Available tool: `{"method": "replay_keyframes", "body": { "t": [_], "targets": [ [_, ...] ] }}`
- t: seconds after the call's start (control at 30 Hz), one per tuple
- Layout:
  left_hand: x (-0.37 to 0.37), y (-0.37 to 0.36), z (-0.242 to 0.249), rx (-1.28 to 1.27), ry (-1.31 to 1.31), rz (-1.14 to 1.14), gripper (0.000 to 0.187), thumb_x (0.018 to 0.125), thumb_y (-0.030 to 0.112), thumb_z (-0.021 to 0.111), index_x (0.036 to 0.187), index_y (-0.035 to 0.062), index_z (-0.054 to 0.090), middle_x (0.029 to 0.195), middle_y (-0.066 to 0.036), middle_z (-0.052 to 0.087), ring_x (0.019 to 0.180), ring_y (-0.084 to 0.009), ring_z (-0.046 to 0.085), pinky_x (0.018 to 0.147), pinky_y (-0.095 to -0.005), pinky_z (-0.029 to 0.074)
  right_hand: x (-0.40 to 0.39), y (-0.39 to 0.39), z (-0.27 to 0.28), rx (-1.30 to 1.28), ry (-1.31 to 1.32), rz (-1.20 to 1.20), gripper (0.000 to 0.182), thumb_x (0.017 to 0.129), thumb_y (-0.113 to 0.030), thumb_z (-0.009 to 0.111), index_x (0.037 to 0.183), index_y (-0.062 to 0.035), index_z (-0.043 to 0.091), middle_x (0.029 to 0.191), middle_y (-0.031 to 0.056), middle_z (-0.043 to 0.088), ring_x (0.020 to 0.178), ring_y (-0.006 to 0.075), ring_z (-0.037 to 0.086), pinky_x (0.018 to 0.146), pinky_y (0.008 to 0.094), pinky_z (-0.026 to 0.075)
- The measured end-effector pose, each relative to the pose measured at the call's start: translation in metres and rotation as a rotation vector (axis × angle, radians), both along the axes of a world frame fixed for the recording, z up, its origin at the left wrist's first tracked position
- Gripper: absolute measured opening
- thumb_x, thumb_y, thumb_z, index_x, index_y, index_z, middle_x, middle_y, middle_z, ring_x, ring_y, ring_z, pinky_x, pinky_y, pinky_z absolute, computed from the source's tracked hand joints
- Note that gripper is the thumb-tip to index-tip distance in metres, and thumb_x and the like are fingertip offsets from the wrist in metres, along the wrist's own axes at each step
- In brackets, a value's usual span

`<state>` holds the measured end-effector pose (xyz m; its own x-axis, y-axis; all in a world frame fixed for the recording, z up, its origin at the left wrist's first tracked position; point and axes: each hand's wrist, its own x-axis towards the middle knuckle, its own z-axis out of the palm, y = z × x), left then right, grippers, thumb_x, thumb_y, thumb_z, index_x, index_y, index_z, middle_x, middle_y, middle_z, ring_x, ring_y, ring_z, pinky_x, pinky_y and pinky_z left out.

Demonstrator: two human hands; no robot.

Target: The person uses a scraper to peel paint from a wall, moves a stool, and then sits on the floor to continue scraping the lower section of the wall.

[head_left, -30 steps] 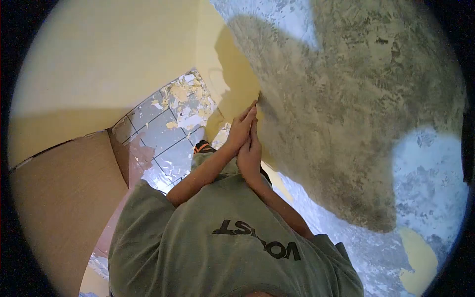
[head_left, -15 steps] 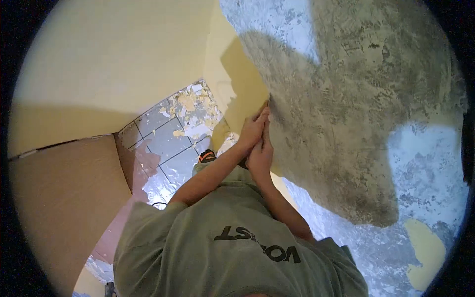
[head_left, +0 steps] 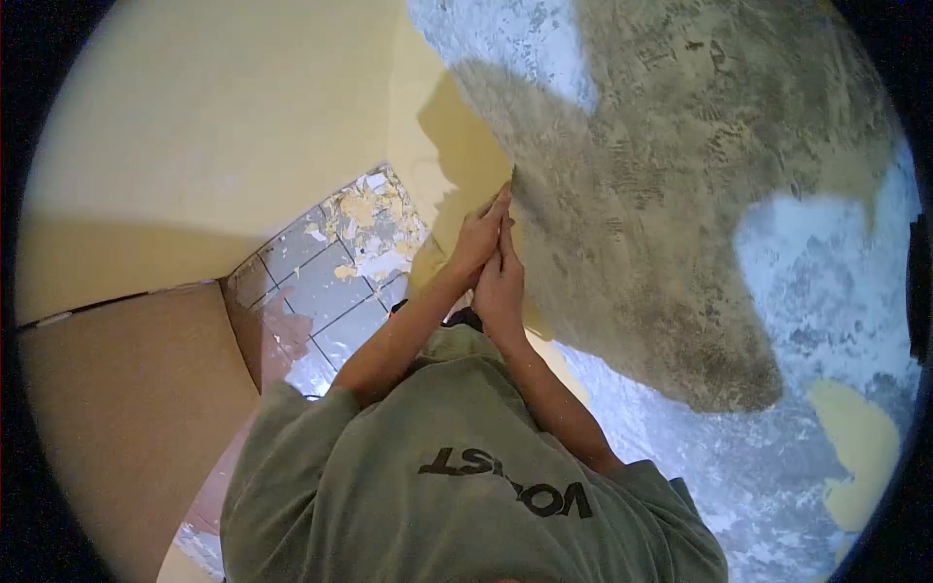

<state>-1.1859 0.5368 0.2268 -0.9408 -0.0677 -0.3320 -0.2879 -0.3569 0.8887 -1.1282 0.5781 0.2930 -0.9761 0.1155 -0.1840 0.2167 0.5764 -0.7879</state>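
Observation:
My left hand (head_left: pixel 474 243) and my right hand (head_left: pixel 501 284) are pressed together, both closed around a thin scraper. Only the scraper's dark tip (head_left: pixel 512 175) shows above my fingers. The tip sits against the wall where a strip of yellow paint (head_left: pixel 457 146) meets bare grey plaster (head_left: pixel 632 194). Both forearms reach forward from my grey-green shirt (head_left: pixel 457 466). The tool's handle is hidden inside my hands.
Scraped, mottled grey and white wall fills the right side, with a leftover yellow patch (head_left: pixel 860 457) low down. A yellow wall (head_left: pixel 214 126) stands at the left above a brown panel (head_left: pixel 126 398). Paint flakes (head_left: pixel 374 219) litter the grey tiled floor (head_left: pixel 321 282) in the corner.
My clasped hands stay at the paint edge, and the scraper tip now shows a little above my fingers. The view has shifted slightly.

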Motion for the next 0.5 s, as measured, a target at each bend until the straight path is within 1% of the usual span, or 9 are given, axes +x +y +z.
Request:
{"method": "replay_keyframes", "body": {
  "t": [0.03, 0.1, 0.13, 0.17, 0.2, 0.37, 0.43, 0.47, 0.5],
  "targets": [
    [0.004, -0.014, 0.024, 0.197, -0.187, -0.077, 0.049, 0.091, 0.039, 0.046, 0.125, 0.0038, 0.048, 0.098, -0.009, 0.057, 0.077, -0.0136, 0.050, 0.074, -0.0259, 0.044, 0.002, 0.004, -0.012, -0.006, -0.001, -0.011, 0.046, 0.091, -0.013, 0.033, 0.137, -0.0079, 0.028, 0.112, 0.0278, 0.053, 0.099, 0.0382, 0.056, 0.084, 0.0394, 0.044],
    [0.014, -0.019, 0.030, 0.259, -0.245, -0.159, 0.053, 0.091, 0.040, 0.045, 0.130, 0.0047, 0.041, 0.111, -0.013, 0.052, 0.084, -0.0165, 0.050, 0.080, -0.0274, 0.043, 0.006, 0.015, -0.027, -0.090, -0.050, 0.074, 0.044, 0.094, -0.014, 0.034, 0.138, -0.0100, 0.030, 0.080, 0.0084, 0.058, 0.058, 0.0129, 0.054, 0.050, 0.0237, 0.044],
    [0.024, -0.010, 0.025, 0.299, -0.167, -0.102, 0.059, 0.089, 0.045, 0.045, 0.135, 0.0103, 0.034, 0.117, -0.014, 0.049, 0.089, -0.0197, 0.050, 0.079, -0.0314, 0.043, 0.014, 0.017, -0.013, -0.233, -0.065, 0.037, 0.045, 0.093, -0.014, 0.036, 0.138, -0.0143, 0.030, 0.061, -0.0002, 0.044, 0.040, 0.0064, 0.034, 0.035, 0.0229, 0.029],
    [0.038, -0.002, 0.018, 0.342, -0.096, -0.053, 0.065, 0.087, 0.051, 0.044, 0.139, 0.0159, 0.028, 0.123, -0.016, 0.045, 0.095, -0.0228, 0.050, 0.077, -0.0354, 0.043, 0.024, 0.025, -0.004, -0.237, -0.064, 0.023, 0.045, 0.093, -0.014, 0.036, 0.138, -0.0143, 0.030, 0.061, -0.0002, 0.044, 0.040, 0.0064, 0.034, 0.035, 0.0229, 0.029],
    [0.051, -0.007, 0.022, 0.427, -0.246, -0.161, 0.070, 0.086, 0.050, 0.046, 0.142, 0.0201, 0.016, 0.128, -0.016, 0.038, 0.096, -0.0246, 0.049, 0.076, -0.0347, 0.044, 0.031, 0.036, 0.003, -0.338, -0.228, 0.029, 0.047, 0.093, -0.014, 0.036, 0.139, -0.0154, 0.029, 0.062, 0.0004, 0.045, 0.041, 0.0067, 0.035, 0.035, 0.0224, 0.029],
    [0.094, -0.009, -0.009, 0.514, -0.448, -0.348, 0.061, 0.088, 0.045, 0.045, 0.140, 0.0210, 0.023, 0.140, -0.013, 0.023, 0.101, -0.0286, 0.052, 0.080, -0.0368, 0.047, 0.075, 0.084, 0.000, -0.340, -0.523, -0.002, 0.057, 0.083, -0.009, 0.048, 0.137, -0.0171, 0.031, 0.063, 0.0009, 0.046, 0.047, 0.0084, 0.039, 0.040, 0.0220, 0.031],
    [0.097, -0.016, -0.013, 0.335, -0.351, -0.351, 0.061, 0.085, 0.041, 0.052, 0.138, 0.0235, 0.029, 0.142, -0.017, 0.018, 0.105, -0.0332, 0.051, 0.080, -0.0379, 0.048, 0.088, 0.093, 0.005, -0.330, -0.572, 0.006, 0.058, 0.081, -0.008, 0.050, 0.136, -0.0173, 0.032, 0.063, 0.0012, 0.046, 0.048, 0.0088, 0.041, 0.041, 0.0223, 0.032],
    [0.099, -0.011, -0.074, -0.045, -0.014, -0.446, 0.060, 0.080, 0.034, 0.058, 0.134, 0.0214, 0.037, 0.141, -0.017, 0.020, 0.117, -0.0386, 0.041, 0.090, -0.0444, 0.042, 0.091, 0.095, 0.007, -0.318, -0.618, 0.009, 0.060, 0.079, -0.007, 0.052, 0.135, -0.0175, 0.033, 0.063, 0.0015, 0.046, 0.049, 0.0091, 0.042, 0.042, 0.0226, 0.033],
    [0.099, -0.013, -0.053, -0.058, -0.007, -0.435, 0.060, 0.080, 0.034, 0.058, 0.134, 0.0214, 0.037, 0.141, -0.017, 0.020, 0.117, -0.0386, 0.041, 0.090, -0.0444, 0.042, 0.092, 0.095, 0.009, -0.325, -0.610, 0.024, 0.060, 0.079, -0.007, 0.052, 0.135, -0.0175, 0.033, 0.063, 0.0015, 0.046, 0.049, 0.0091, 0.042, 0.042, 0.0226, 0.033]
  ]
}}
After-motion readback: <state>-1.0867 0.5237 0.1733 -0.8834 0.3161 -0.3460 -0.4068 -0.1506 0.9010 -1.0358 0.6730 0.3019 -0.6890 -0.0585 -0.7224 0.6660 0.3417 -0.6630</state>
